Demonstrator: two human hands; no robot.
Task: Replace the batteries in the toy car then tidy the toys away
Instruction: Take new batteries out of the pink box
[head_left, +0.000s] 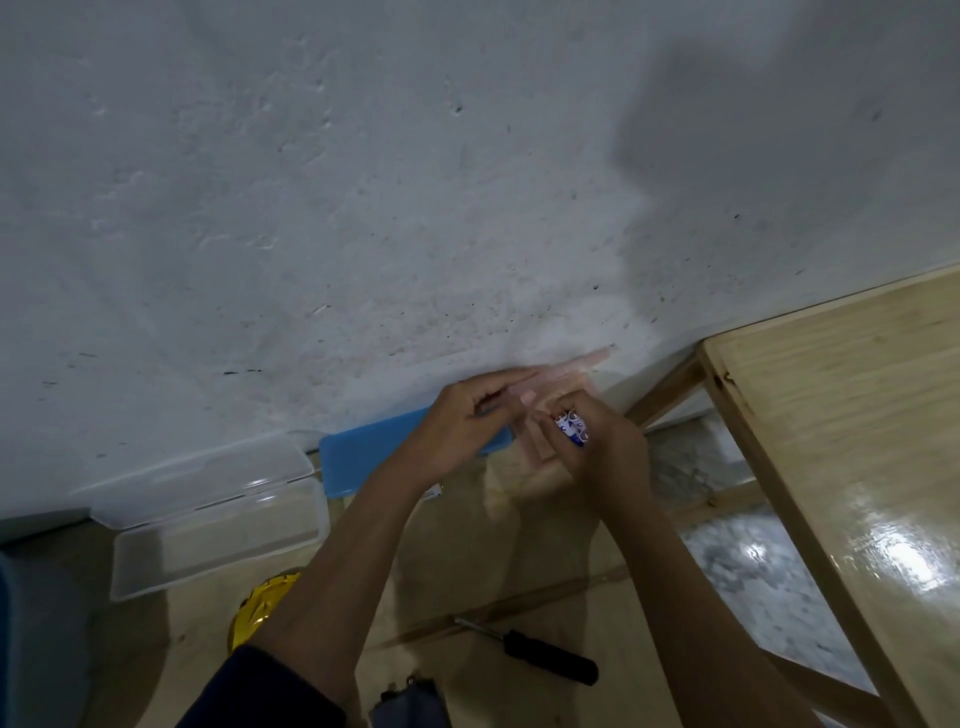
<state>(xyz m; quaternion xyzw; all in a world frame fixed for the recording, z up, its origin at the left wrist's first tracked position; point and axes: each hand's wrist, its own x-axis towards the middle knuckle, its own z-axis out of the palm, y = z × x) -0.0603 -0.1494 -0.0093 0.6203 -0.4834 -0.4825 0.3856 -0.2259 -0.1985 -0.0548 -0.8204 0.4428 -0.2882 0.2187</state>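
Your left hand (457, 421) and right hand (608, 447) meet in mid-air above the far edge of the beige surface (467, 561), close in front of the rough white wall (363, 182). Your right hand's fingers are curled tight round a small bunch of batteries (571, 430), white with blue and red print, their metal ends showing above your knuckles. Your left hand's fingers lie nearly straight and point toward the right hand, with the thumb pressed up beneath them. They seem to pinch a sheet of clear plastic packaging (582, 364), which is blurred and reaches past both hands toward the wall. The two hands are almost touching at the fingertips. The yellow toy car (260, 608) sits on the beige surface near its left side, mostly hidden behind your left forearm, so you cannot tell which way up it lies. A clear plastic box (208, 551) stands at the far left against the wall, its hinged lid open and leaning back on the wall. Just right of it, a blue plastic lid (358, 462) lies along the foot of the wall, partly behind your left hand. A black-handled screwdriver (540, 652) lies near the front edge between your forearms, its shaft pointing left. A dark object (410, 701) shows at the front edge, too cut off to identify. A pale wooden table (857, 415) stands to the right, over a speckled floor.
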